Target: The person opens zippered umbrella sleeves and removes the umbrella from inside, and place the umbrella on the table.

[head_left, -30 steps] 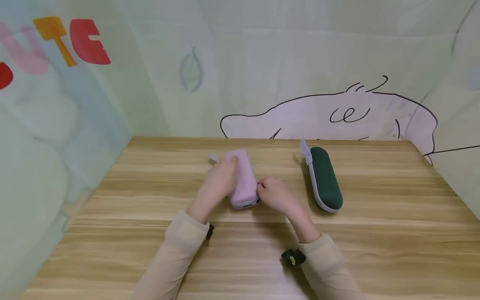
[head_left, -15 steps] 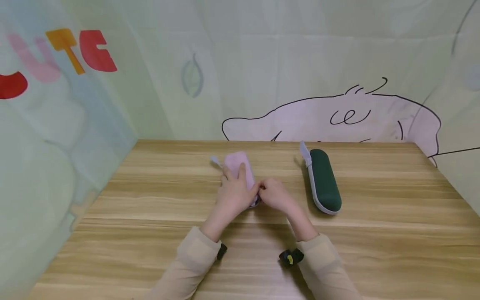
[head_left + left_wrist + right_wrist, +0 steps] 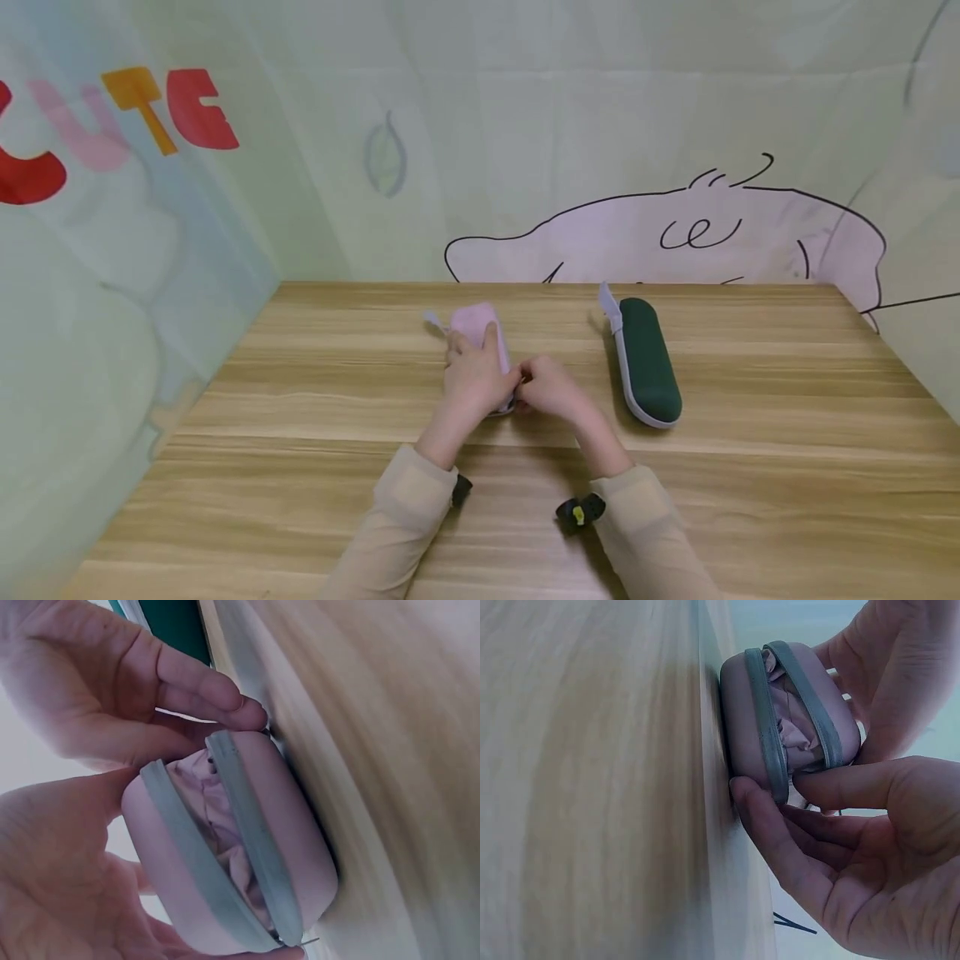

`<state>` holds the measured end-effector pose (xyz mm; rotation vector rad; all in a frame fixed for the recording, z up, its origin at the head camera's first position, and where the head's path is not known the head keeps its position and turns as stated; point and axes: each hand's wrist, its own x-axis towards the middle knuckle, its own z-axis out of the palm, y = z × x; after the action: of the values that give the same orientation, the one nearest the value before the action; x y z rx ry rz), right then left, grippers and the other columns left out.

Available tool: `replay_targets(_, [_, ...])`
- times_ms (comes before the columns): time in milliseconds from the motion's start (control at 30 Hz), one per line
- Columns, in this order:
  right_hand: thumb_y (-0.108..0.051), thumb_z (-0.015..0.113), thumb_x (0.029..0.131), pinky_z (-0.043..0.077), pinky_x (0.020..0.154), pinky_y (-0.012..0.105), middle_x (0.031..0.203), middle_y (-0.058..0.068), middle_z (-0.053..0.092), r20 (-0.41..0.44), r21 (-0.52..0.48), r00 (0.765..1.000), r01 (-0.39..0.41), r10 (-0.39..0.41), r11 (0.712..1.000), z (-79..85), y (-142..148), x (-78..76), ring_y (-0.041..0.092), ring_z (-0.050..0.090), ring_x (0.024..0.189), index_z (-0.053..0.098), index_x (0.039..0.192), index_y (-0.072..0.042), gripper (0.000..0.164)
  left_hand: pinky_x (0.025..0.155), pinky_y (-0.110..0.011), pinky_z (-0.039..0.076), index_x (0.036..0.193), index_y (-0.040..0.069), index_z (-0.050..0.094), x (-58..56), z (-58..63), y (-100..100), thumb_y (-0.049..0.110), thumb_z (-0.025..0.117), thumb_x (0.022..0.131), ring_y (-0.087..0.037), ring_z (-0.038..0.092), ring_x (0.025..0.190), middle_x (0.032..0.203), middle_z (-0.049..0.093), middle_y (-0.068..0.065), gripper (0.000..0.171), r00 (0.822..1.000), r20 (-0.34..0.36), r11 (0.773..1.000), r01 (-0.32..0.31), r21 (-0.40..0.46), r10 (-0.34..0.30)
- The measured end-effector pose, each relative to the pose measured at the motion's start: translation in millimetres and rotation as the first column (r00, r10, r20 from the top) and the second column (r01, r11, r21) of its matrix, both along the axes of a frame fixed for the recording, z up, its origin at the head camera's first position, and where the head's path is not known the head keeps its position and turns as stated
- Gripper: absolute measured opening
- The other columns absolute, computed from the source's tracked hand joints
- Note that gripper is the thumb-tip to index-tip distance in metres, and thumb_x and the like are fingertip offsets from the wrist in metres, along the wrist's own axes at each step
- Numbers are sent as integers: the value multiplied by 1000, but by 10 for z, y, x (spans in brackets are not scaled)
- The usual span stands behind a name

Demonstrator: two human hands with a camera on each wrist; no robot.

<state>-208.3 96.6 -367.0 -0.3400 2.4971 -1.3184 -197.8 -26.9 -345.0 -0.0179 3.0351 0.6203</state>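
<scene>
A pink zippered case [image 3: 472,317] lies lengthwise on the table with a pale strap [image 3: 432,319] at its far left. My left hand [image 3: 477,377] spreads over its top and grips its sides, thumb near the right side. At the case's near right corner, my right hand [image 3: 551,388] has thumb and fingers curled at the zipper edge; any pull there is hidden. Both wrist views show the near end gaping between grey zipper bands [image 3: 259,840], with crumpled pink lining [image 3: 791,724] inside. The right index fingertip [image 3: 744,789] touches the lower shell.
A dark green case [image 3: 651,358] with a pale grey edge and upright strap lies to the right of my hands. The wooden table [image 3: 315,392] runs back to a printed cloth wall [image 3: 525,133]. Black wrist devices [image 3: 580,514] sit at the sleeves.
My left hand has moved right and nearer over the pink case, its thumb now beside the right hand. The right hand stays at the same corner. The view has shifted slightly.
</scene>
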Motion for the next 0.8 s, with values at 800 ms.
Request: replay_targets(800, [8, 56, 79, 57, 60, 28, 88, 21, 71, 42, -24, 997, 65, -64, 998, -47, -109, 16, 16, 65, 62, 66, 104, 10, 26, 91, -58, 47, 152, 18, 28, -62, -16, -28, 38, 67, 84, -53, 44, 122, 150, 17, -39, 81, 1000, -5, 1000, 24, -6, -24])
